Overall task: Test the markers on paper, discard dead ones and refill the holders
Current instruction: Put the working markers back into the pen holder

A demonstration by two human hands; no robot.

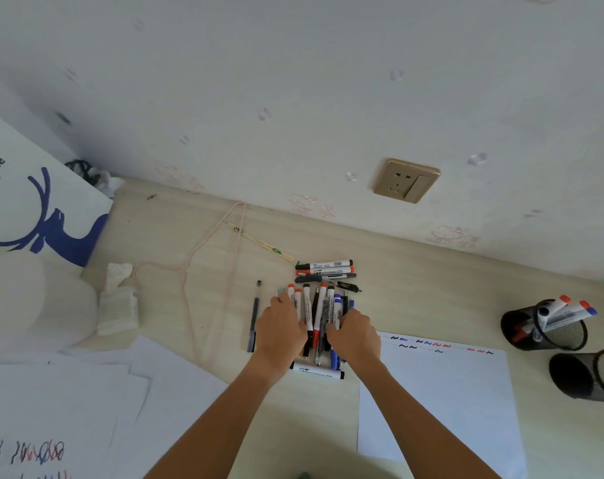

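Black-capped marker pile (pixel 319 319) sits just left of the test paper (pixel 438 392), long axes pointing away from the person. Left hand (pixel 282 328) flanks it with fingers laid flat; right hand (pixel 354 335) curls onto the markers, nearer the mesh holders (pixel 544 326).

Pale patterned wall (pixel 293 81), gold socket (pixel 406 180), light wooden desk (pixel 414 271).

Both bare forearms reach forward, the left hand (pixel 282 331) and right hand (pixel 356 335) palm-down, close together, fingers curled.
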